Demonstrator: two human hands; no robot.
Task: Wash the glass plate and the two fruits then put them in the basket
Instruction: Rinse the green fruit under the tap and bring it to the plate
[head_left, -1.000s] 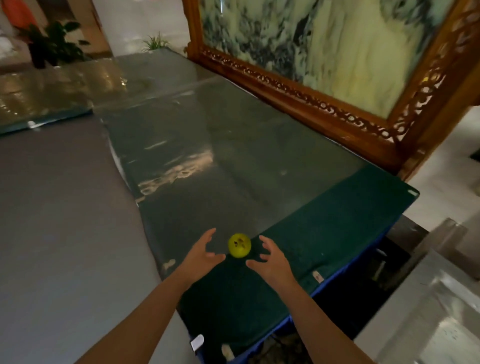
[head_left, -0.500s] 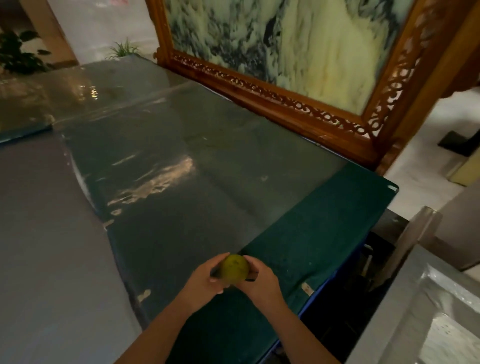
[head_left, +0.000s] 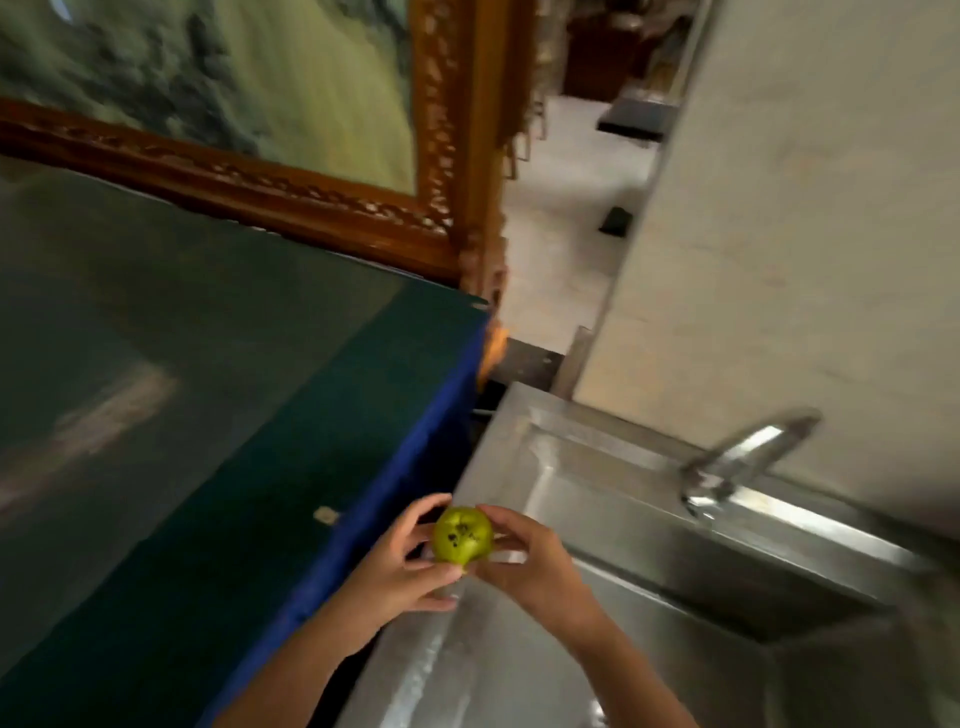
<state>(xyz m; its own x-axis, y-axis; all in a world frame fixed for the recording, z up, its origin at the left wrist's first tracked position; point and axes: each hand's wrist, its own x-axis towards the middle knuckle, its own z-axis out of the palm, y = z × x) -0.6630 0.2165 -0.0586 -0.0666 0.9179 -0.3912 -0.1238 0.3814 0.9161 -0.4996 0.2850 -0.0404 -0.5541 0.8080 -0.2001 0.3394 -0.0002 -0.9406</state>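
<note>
A small green-yellow fruit (head_left: 462, 535) with dark spots is held between both hands, above the left rim of a steel sink (head_left: 597, 467). My left hand (head_left: 400, 566) cups it from the left and below. My right hand (head_left: 530, 561) grips it from the right. The glass plate, the second fruit and the basket are not in view. The picture is blurred by motion.
A table with a dark green cloth (head_left: 218, 415) and blue skirt lies to the left. A carved wooden frame (head_left: 311, 197) stands behind it. A chrome tap (head_left: 737, 457) juts over the sink from the pale wall (head_left: 805, 234) on the right.
Both hands closed on the fruit on the green table and lifted it. The view swung right, and the fruit is now carried over the sink's edge.
</note>
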